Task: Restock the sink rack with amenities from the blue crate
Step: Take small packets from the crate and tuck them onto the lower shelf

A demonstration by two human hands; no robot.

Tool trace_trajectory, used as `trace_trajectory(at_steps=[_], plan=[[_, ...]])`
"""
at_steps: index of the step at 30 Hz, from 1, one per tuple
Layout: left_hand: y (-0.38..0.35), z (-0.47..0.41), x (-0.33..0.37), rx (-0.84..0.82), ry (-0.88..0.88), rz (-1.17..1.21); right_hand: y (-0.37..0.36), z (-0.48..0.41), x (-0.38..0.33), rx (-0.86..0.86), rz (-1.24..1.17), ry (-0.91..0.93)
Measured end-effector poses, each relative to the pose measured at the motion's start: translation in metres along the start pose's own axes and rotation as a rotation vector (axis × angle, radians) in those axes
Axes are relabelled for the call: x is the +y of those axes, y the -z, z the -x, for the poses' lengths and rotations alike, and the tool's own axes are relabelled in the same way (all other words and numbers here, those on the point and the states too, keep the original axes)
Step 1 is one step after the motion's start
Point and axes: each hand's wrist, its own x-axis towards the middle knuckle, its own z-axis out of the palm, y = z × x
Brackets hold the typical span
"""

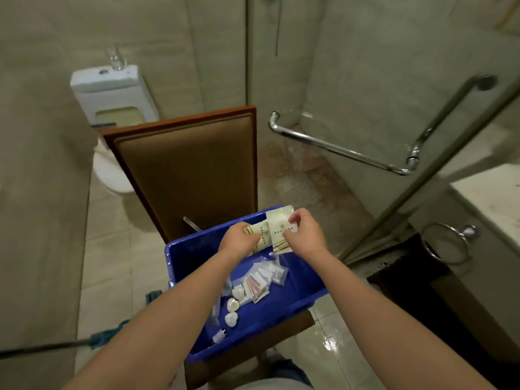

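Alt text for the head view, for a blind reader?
The left hand and right hand hold pale packets over a blue crate on a chair. Small sachets lie in the crate; a toilet stands behind.

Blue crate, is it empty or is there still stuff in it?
Not empty. Clear-wrapped packets, round white pieces and a small bottle lie in the blue crate, beneath the left hand and right hand holding cream packets.

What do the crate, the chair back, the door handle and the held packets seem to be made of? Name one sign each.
The crate: glossy blue moulded plastic, probably; smooth shiny walls. The chair back: padded brown leather-like cover in a varnished wood frame. The door handle: polished metal; mirror-like highlights. The packets: matte printed paper, perhaps; thin, flat.
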Motion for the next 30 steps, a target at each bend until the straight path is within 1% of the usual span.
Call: trace_trajectory(at_steps=[3, 7, 10, 13, 19, 23, 27, 30], plan=[[0.004, 0.019, 0.009, -0.078, -0.001, 0.16, 0.012, 0.025, -0.007, 0.1, -0.115, -0.011], [0.008, 0.045, 0.023, -0.165, -0.036, 0.144, 0.024, 0.06, -0.013, 0.214, -0.183, -0.021], [0.008, 0.066, 0.034, -0.272, -0.032, 0.154, 0.034, 0.083, -0.013, 0.302, -0.205, -0.038], [-0.003, 0.086, 0.042, -0.362, -0.071, 0.17, 0.048, 0.106, -0.007, 0.383, -0.205, -0.07], [-0.037, 0.124, 0.066, -0.53, -0.212, 0.156, 0.085, 0.151, 0.012, 0.525, -0.249, -0.144], [-0.069, 0.153, 0.084, -0.644, -0.278, 0.141, 0.113, 0.18, 0.033, 0.62, -0.226, -0.166], [-0.107, 0.19, 0.105, -0.71, -0.339, 0.11, 0.145, 0.208, 0.06, 0.676, -0.269, -0.207], [-0.142, 0.208, 0.117, -0.753, -0.397, 0.062, 0.172, 0.227, 0.087, 0.688, -0.36, -0.211]])
